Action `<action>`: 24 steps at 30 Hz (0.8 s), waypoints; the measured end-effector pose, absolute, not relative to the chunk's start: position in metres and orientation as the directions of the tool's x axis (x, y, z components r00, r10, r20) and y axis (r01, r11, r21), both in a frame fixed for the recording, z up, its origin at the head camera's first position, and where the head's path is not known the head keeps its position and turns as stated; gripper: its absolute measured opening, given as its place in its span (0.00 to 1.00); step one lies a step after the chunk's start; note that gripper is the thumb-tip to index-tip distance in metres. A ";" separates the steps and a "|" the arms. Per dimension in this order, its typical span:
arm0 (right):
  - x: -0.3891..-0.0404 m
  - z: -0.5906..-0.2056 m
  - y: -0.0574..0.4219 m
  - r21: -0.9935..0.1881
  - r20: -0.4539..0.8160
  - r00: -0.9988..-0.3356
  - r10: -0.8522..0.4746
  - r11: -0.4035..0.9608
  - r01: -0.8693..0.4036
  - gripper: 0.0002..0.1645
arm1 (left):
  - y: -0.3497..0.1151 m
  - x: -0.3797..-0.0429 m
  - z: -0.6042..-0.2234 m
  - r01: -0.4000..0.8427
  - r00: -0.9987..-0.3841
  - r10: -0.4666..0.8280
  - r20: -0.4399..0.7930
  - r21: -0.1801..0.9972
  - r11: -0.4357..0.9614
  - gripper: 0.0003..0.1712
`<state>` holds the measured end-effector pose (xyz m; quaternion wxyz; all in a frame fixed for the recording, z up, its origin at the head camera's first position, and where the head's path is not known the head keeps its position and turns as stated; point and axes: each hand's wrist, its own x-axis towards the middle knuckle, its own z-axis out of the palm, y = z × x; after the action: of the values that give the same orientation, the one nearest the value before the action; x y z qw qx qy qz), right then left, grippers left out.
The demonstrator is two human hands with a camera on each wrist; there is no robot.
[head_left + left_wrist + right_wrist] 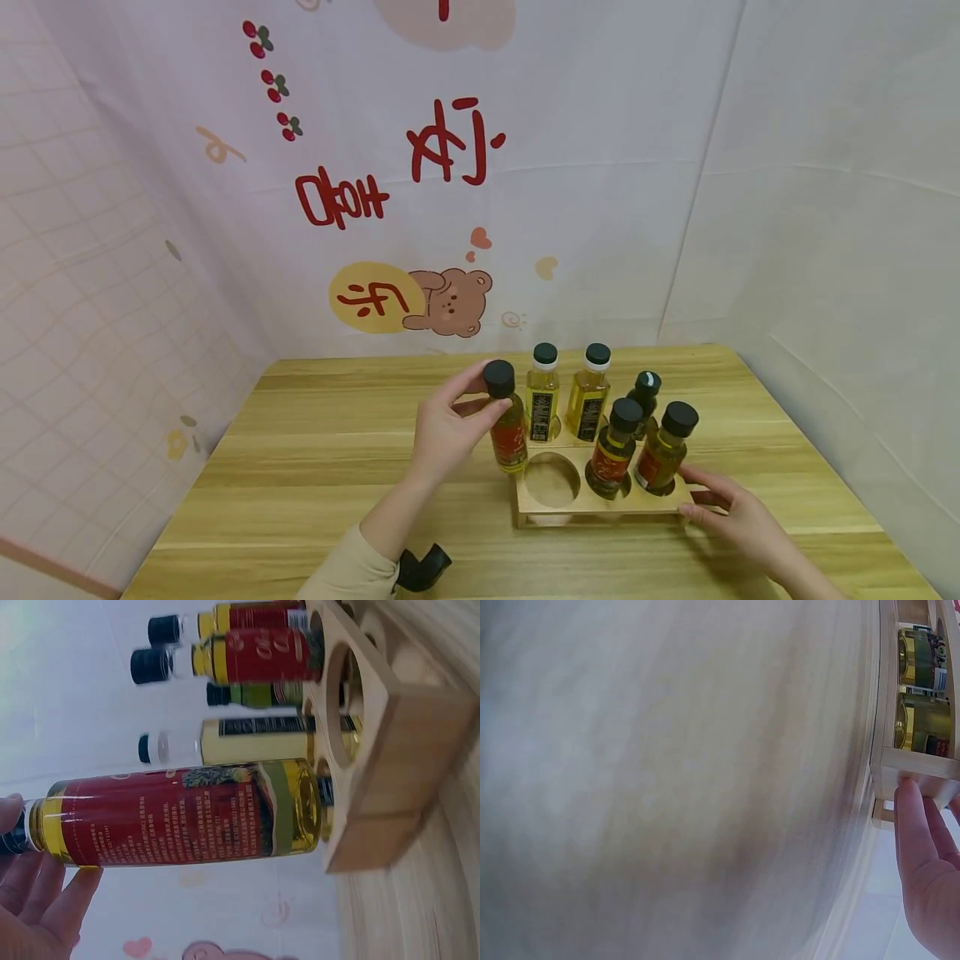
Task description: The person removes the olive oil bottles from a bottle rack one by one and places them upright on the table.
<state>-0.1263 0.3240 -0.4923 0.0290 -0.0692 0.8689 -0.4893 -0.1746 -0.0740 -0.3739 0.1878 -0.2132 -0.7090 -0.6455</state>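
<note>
Red-labelled bottle (pixel 169 817) held by the wooden rack (pixel 637 504)
Black-capped, golden liquid showing; left grip (pixel 453 421) pinches its neck, right grip (pixel 731 508) touches the rack, fingers spread.

Rack (pixel 637 504) on table (pixel 322 467), five bottles (pixel 588 404) in it, another bottle (pixel 510 437) at rack's left end

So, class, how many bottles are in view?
6 bottles: one in the left hand, two in the front row of the rack, three in its back row.

The left hand (pixel 453 421) holds a black-capped, red-labelled bottle (pixel 510 442) nearly upright near the wooden rack (pixel 585 509).
</note>
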 end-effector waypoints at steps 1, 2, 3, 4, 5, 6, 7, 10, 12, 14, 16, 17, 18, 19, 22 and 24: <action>-0.126 -0.492 0.324 -0.856 0.012 -0.989 -0.147 0.510 -0.086 0.39 | -0.079 -0.177 -0.375 0.544 -0.839 0.053 0.541 0.834 0.091 0.26; -0.126 -0.492 0.324 -0.857 0.008 -0.989 -0.147 0.509 -0.083 0.39 | -0.084 -0.180 -0.376 0.541 -0.841 0.047 0.539 0.834 0.111 0.26; -0.126 -0.492 0.324 -0.858 0.007 -0.989 -0.147 0.507 -0.081 0.39 | -0.089 -0.183 -0.377 0.538 -0.842 0.039 0.538 0.833 0.132 0.27; -0.126 -0.492 0.324 -0.858 0.008 -0.989 -0.148 0.507 -0.083 0.39 | -0.095 -0.186 -0.379 0.532 -0.845 0.033 0.533 0.834 0.147 0.27; -0.126 -0.492 0.324 -0.856 0.013 -0.989 -0.149 0.509 -0.088 0.39 | -0.101 -0.189 -0.381 0.526 -0.848 0.026 0.530 0.834 0.167 0.27; -0.126 -0.493 0.324 -0.854 0.020 -0.988 -0.152 0.511 -0.095 0.38 | -0.107 -0.191 -0.382 0.521 -0.850 0.018 0.527 0.833 0.186 0.27; -0.126 -0.493 0.324 -0.852 0.029 -0.988 -0.153 0.513 -0.104 0.38 | -0.113 -0.194 -0.384 0.513 -0.852 0.008 0.523 0.833 0.208 0.27; -0.127 -0.494 0.324 -0.840 0.052 -0.986 -0.158 0.527 -0.129 0.38 | -0.131 -0.201 -0.389 0.484 -0.864 -0.014 0.503 0.837 0.257 0.26; -0.127 -0.494 0.324 -0.836 0.060 -0.986 -0.158 0.532 -0.136 0.38 | -0.143 -0.205 -0.392 0.459 -0.873 -0.029 0.487 0.840 0.290 0.26; -0.127 -0.495 0.324 -0.834 0.058 -0.986 -0.157 0.535 -0.134 0.38 | -0.154 -0.209 -0.394 0.428 -0.885 -0.043 0.464 0.846 0.319 0.27; -0.127 -0.495 0.324 -0.837 0.052 -0.986 -0.157 0.532 -0.129 0.38 | -0.164 -0.213 -0.396 0.395 -0.897 -0.058 0.439 0.854 0.339 0.27; -0.127 -0.495 0.324 -0.839 0.050 -0.986 -0.156 0.529 -0.127 0.38 | -0.169 -0.215 -0.396 0.379 -0.902 -0.065 0.426 0.857 0.348 0.27; -0.127 -0.495 0.324 -0.840 0.047 -0.987 -0.155 0.528 -0.123 0.38 | -0.174 -0.217 -0.397 0.363 -0.909 -0.069 0.412 0.861 0.356 0.27; -0.127 -0.495 0.324 -0.842 0.043 -0.987 -0.155 0.527 -0.120 0.38 | -0.179 -0.219 -0.397 0.350 -0.914 -0.072 0.400 0.864 0.362 0.27; -0.127 -0.494 0.324 -0.845 0.031 -0.988 -0.149 0.524 -0.106 0.38 | -0.193 -0.225 -0.398 0.314 -0.925 -0.078 0.371 0.865 0.390 0.28; -0.126 -0.493 0.323 -0.845 0.023 -0.989 -0.145 0.525 -0.096 0.38 | -0.202 -0.229 -0.399 0.296 -0.930 -0.083 0.359 0.862 0.411 0.28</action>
<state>-0.1264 0.3234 -0.4934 0.0251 -0.0690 0.8729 -0.4823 -0.2292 -0.2020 -0.3989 0.1761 -0.0650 -0.8213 -0.5388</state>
